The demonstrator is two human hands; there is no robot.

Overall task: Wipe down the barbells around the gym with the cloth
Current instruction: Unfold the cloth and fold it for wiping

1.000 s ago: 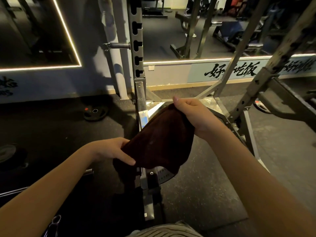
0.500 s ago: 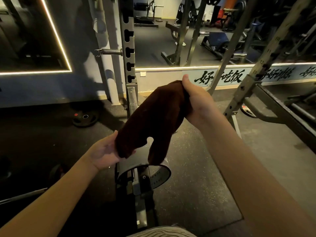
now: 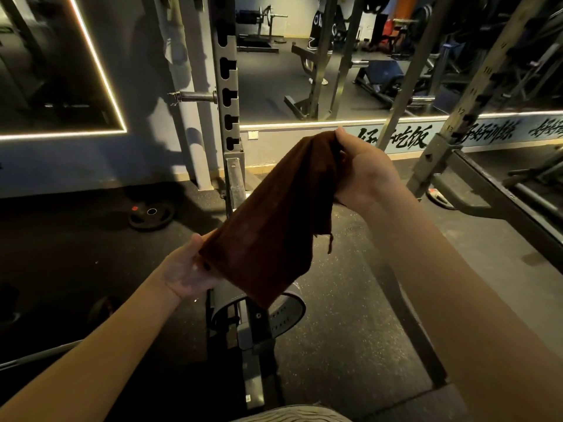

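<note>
- Head view: we see a dark brown cloth (image 3: 274,226) held in the air at the centre, stretched from 7 o'clock up to 1 o'clock between two hands
- The left hand (image 3: 189,269), at 8 o'clock, grasps the lower end of the cloth, with the thumb on top
- The right hand (image 3: 362,175), at 1 o'clock, has its fingers curled round the bunched upper end
- At 12 o'clock, behind the cloth, stands a notched rack upright (image 3: 227,86) with a short metal peg (image 3: 195,96) on its left side
- At 6 o'clock, just under the cloth, a grey belt (image 3: 286,312) with holes loops round the rack base
- At 9 o'clock a weight plate (image 3: 150,214) lies flat on the floor (image 3: 350,345)
- At 8 o'clock, near the edge, a thin metal bar (image 3: 39,354) shows; we cannot tell if it is a barbell
</note>
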